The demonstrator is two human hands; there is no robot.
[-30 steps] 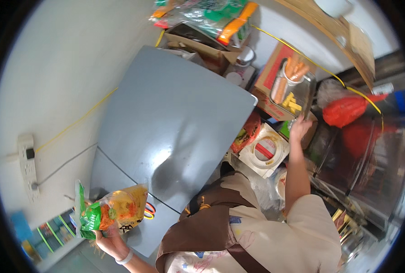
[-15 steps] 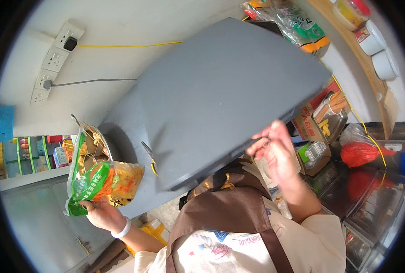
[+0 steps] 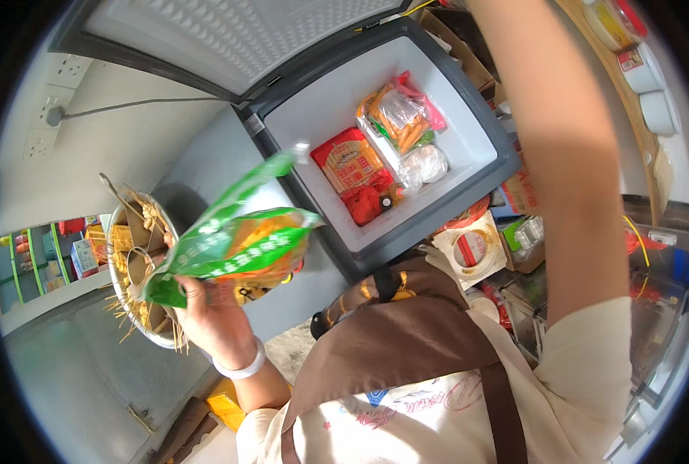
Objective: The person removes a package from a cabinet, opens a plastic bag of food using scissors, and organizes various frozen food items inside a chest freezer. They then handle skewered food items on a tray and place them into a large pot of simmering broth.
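Freezer lid (image 3: 228, 39) now raised, green bag (image 3: 232, 247) nearer.

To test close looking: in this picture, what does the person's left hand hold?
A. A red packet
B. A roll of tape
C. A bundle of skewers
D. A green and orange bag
D: the left hand grips the green and orange bag beside the open chest freezer.

The right hand is cut off by the top edge past the raised forearm (image 3: 561, 155), so its grip cannot be told; the green snack bag (image 3: 232, 247) is motion-blurred and hides the left hand's (image 3: 217, 321) fingers
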